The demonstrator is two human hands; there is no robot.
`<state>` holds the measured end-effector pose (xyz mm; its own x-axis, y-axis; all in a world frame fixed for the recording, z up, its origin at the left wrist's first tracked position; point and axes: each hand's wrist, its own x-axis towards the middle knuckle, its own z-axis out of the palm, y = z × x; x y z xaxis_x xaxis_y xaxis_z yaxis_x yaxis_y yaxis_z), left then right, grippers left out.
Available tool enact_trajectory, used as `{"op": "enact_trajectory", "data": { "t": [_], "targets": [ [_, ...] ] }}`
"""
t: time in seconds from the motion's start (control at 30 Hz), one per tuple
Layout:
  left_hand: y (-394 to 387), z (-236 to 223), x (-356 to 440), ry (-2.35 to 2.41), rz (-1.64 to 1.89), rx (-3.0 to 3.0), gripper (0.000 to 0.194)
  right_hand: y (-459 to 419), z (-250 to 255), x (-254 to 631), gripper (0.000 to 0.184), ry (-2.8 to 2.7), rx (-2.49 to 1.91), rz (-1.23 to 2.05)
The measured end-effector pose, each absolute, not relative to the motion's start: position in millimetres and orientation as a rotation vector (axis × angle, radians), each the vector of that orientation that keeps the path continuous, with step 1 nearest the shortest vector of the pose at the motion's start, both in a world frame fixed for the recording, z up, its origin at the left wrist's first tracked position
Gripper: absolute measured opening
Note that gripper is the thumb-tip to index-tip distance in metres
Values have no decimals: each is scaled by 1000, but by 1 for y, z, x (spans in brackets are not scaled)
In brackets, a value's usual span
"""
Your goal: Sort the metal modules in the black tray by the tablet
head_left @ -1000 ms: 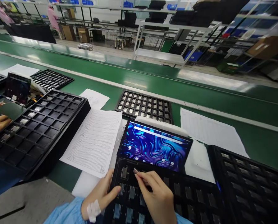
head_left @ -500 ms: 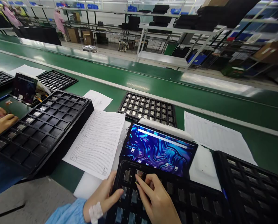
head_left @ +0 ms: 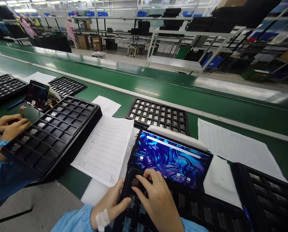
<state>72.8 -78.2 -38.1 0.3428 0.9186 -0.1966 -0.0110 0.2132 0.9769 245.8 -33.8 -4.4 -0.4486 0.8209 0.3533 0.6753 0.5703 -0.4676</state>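
The right hand (head_left: 158, 201) presses spread fingers into the black component tray (head_left: 199, 209) just below the lit tablet (head_left: 170, 158), nearer it than the left hand (head_left: 112, 204) (thumb clamping the tray's left edge).

We can read no text anywhere. The ruled sheet (head_left: 106, 149) left of the tablet (head_left: 170, 158) carries a printed table, its entries too small to make out. The tablet's screen shows only a white bar and tiny icons over blue swirls, with no legible words.
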Motion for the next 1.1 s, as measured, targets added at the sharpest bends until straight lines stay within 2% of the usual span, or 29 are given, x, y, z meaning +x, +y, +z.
{"op": "enact_trajectory", "data": {
  "t": [0.1,0.27,0.43,0.53,0.6,0.73,0.9,1.1],
  "targets": [
    [-78,-39,73,1037,816,1178,49,-28,-2,233,31,-2233,-1320,489],
    [-79,-42,72,1007,829,1161,50,-25,3,233,23,-2188,-1310,610],
    [-80,-44,72,1037,834,1173,51,-32,-1,243,18,-2168,-1109,684],
    [-79,-41,72,945,863,1105,50,-38,-7,248,30,-2072,-1054,680],
    [-78,-39,73,942,865,1095,48,-41,-12,249,29,-2014,-1072,659],
    [-77,-37,74,974,843,1082,48,-48,-23,251,19,-1994,-1133,497],
    [-78,-43,73,916,874,1089,45,-61,-30,251,35,-2262,-1190,210],
    [-82,-54,68,1026,815,1083,48,-70,-27,236,26,-2315,-1378,-187]
  ]
}}
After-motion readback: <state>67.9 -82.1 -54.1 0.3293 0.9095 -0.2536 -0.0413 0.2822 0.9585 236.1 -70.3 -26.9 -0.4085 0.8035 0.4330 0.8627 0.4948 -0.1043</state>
